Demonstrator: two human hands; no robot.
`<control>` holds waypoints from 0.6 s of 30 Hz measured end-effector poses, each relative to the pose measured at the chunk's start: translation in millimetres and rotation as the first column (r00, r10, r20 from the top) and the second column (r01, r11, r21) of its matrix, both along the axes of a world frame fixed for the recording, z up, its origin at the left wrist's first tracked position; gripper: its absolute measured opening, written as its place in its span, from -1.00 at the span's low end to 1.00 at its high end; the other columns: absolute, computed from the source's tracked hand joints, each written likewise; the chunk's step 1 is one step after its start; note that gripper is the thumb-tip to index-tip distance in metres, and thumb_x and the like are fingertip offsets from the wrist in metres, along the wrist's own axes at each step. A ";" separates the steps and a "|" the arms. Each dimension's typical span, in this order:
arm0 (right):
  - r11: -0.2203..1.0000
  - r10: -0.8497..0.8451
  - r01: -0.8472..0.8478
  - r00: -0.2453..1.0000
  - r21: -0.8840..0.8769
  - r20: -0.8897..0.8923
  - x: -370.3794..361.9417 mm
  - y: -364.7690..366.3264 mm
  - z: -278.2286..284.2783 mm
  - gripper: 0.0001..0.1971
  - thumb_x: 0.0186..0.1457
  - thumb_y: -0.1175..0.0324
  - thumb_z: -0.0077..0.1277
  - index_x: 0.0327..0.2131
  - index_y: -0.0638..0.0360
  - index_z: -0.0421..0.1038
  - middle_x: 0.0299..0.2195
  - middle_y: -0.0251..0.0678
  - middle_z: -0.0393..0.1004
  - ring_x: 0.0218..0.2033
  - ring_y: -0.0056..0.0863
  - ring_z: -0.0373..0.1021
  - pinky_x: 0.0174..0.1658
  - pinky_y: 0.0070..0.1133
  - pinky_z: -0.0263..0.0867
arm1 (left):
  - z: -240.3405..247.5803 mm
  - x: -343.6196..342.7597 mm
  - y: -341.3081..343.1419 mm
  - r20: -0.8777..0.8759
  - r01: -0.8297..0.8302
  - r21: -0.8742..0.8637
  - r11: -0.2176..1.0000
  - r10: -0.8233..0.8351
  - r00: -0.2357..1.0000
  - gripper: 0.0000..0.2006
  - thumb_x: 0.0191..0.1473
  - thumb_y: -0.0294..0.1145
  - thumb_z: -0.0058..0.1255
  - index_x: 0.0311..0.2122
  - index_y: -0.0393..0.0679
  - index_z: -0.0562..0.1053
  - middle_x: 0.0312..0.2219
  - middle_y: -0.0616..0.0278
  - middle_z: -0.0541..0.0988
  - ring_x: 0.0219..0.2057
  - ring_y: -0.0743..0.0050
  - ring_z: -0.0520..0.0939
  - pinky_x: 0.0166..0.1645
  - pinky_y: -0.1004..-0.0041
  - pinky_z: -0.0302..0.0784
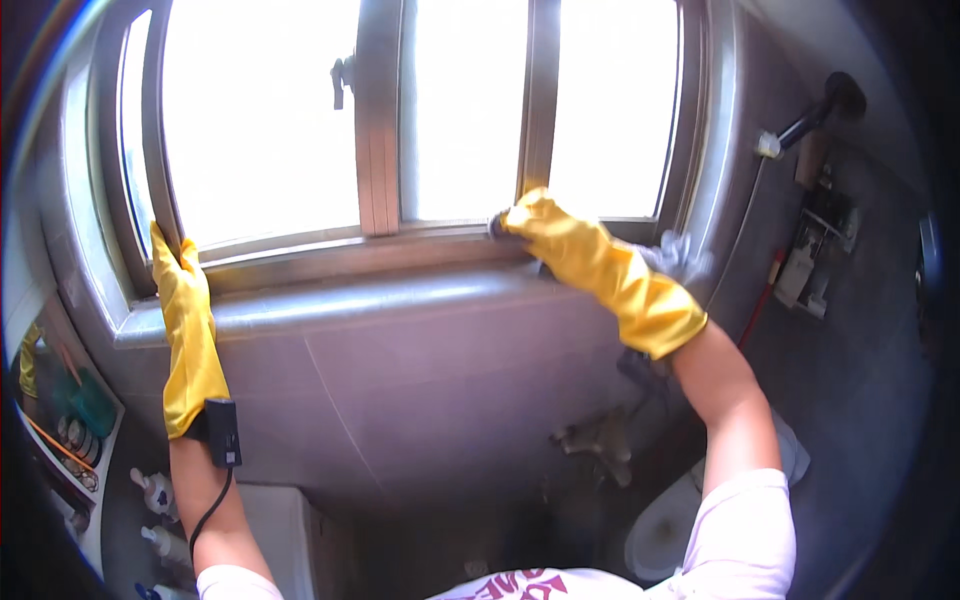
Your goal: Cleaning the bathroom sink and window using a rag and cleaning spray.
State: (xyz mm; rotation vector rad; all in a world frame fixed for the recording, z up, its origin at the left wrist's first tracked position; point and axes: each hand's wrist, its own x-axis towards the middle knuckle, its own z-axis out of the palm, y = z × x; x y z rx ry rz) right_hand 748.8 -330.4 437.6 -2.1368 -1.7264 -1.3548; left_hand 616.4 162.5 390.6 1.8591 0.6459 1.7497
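Observation:
Both my hands wear long yellow rubber gloves. My left hand (182,285) is closed on the lower corner of the window sash (166,190), its fingers on either side of the brown frame edge; the sash stands ajar. Over at the lower window rail (440,243), my right hand (535,220) is closed around a small dark piece (497,227), mostly hidden by the glove and too blurred to name. A crumpled grey cloth-like thing (682,257) lies on the sill behind my right forearm, also blurred.
The pale sill (370,298) runs beneath the window above a tiled wall (420,370). At right are a shower arm (810,125) and a wall rack (815,250). A toilet (660,530) is lower right; pump bottles (160,495) and a shelf (95,500) are lower left.

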 end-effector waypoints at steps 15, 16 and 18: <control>0.672 -0.290 -0.061 0.895 0.738 0.338 40.1 56.8 261.7 -0.68 0.14 0.31 0.16 -0.04 0.12 0.43 -0.15 -0.11 0.48 -0.14 -0.13 0.47 -0.06 -0.38 0.44 | -9.7 -2.3 -3.9 0.016 -0.027 0.031 0.999 0.026 1.000 -0.38 0.26 -0.42 0.00 0.37 0.09 0.10 -0.05 -0.08 0.50 -0.08 0.05 0.63 -0.02 0.26 0.60; 0.676 -0.325 -0.077 0.862 0.733 0.390 38.2 59.1 280.5 -0.68 0.12 0.33 0.17 -0.04 0.12 0.43 -0.14 -0.09 0.49 -0.12 -0.11 0.46 -0.04 -0.36 0.43 | -9.8 -8.3 -6.4 0.023 -0.067 0.051 0.996 0.066 0.998 -0.36 0.25 -0.45 0.00 0.38 0.10 0.09 -0.04 -0.07 0.50 -0.07 0.07 0.63 -0.01 0.27 0.60; 0.642 -0.393 -0.224 0.725 0.733 0.566 42.2 39.8 313.0 -0.68 0.11 0.35 0.18 -0.05 0.12 0.44 -0.14 -0.09 0.49 -0.10 -0.09 0.44 -0.02 -0.35 0.41 | -1.5 3.4 -20.5 -0.013 -0.031 -0.009 0.999 0.031 0.999 -0.35 0.25 -0.46 -0.01 0.39 0.13 0.07 -0.03 -0.05 0.49 -0.05 0.12 0.62 0.03 0.29 0.59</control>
